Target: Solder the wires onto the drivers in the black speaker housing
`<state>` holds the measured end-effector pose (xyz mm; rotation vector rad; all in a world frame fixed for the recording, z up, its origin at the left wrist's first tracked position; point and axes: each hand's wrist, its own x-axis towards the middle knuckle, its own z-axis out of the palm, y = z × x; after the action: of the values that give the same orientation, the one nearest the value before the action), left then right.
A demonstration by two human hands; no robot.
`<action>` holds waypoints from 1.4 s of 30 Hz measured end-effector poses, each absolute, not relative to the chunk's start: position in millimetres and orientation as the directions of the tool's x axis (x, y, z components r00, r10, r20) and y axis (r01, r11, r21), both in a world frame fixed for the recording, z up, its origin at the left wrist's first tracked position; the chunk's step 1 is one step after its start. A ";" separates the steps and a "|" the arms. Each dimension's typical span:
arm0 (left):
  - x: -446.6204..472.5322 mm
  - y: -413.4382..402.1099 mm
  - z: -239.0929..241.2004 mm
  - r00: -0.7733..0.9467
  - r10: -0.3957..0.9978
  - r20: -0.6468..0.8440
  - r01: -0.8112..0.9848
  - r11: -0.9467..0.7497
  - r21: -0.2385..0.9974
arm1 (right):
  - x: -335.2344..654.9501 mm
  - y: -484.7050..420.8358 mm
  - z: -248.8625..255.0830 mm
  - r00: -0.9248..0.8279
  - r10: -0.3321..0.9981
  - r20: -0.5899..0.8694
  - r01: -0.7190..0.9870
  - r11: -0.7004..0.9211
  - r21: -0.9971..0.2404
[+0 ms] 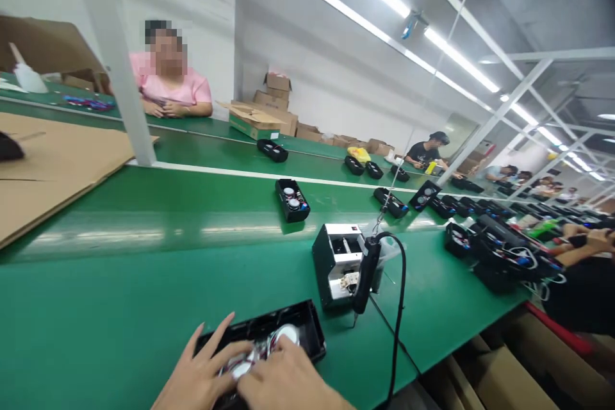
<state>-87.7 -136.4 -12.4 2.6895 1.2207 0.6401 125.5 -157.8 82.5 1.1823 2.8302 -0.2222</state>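
A long green conveyor belt (144, 282) runs off to the right past a white metal post (120, 77), with a sheet of cardboard (57, 173) lying at the left and stacked cardboard boxes (269, 102) farther back. A person in a pink shirt (168, 77) sits beyond the belt, and another person's hands (586, 240) are at the right edge of the view. Nearby, a white and black boxy unit (336, 262) stands just beyond a black case (307, 327), and an electric screwdriver (366, 272) hangs beside the unit on a black cord (398, 307). The case lies on the belt at the bottom of the view, its long side slanting up to the right. The left hand (196, 371) and right hand (283, 378) lie over it, fingers bent onto round white parts (286, 333) inside, though I cannot tell if they grip them. The hands hide most of the inside, and the lower corner of the case is cut off
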 end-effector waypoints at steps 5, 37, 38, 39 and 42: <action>-86.0 -102.5 79.4 0.598 0.799 -0.063 0.630 -0.419 0.654 | 134.0 -116.9 132.2 -0.582 0.770 -0.262 0.780 0.438 -0.448; -81.0 -87.0 92.9 0.588 0.785 -0.195 0.583 -0.243 0.775 | 128.1 -121.7 112.3 -0.579 0.802 -0.147 0.773 0.483 -0.411; -80.9 -93.8 90.9 0.594 0.787 -0.165 0.584 -0.281 0.762 | 131.9 -130.0 113.4 -0.579 0.805 -0.129 0.774 0.492 -0.399; -81.5 -102.0 86.6 0.605 0.786 -0.130 0.583 -0.325 0.744 | 137.9 -138.6 114.0 -0.574 0.815 -0.079 0.766 0.501 -0.403; -88.3 -124.5 55.4 0.619 0.785 0.033 0.628 -0.519 0.580 | 168.7 -157.2 107.4 -0.366 0.854 0.369 0.692 0.515 -0.505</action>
<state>-88.3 -124.5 55.4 2.3190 1.1096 0.3966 168.7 -157.2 107.4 1.8698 3.2183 -0.5248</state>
